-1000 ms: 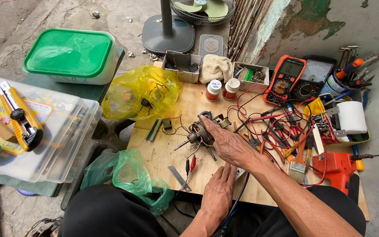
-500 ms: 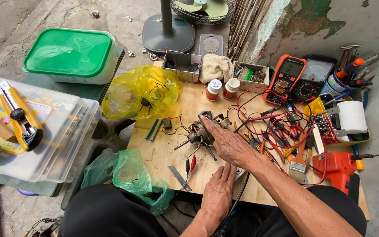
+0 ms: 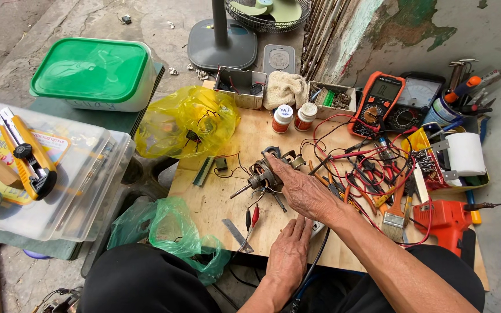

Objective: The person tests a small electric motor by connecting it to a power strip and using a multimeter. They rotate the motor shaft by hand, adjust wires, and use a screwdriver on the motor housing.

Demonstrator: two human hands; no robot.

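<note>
Small grey metal electric motor (image 3: 264, 172) with bare copper windings and thin steel shaft, lying on its side near the middle of the plywood board. Shaft pointing down-left, tip clear of the board edge. Thin black and red leads trailing from the body toward the near edge, ending in red and black clips. Far side partly hidden under fingers.
</note>
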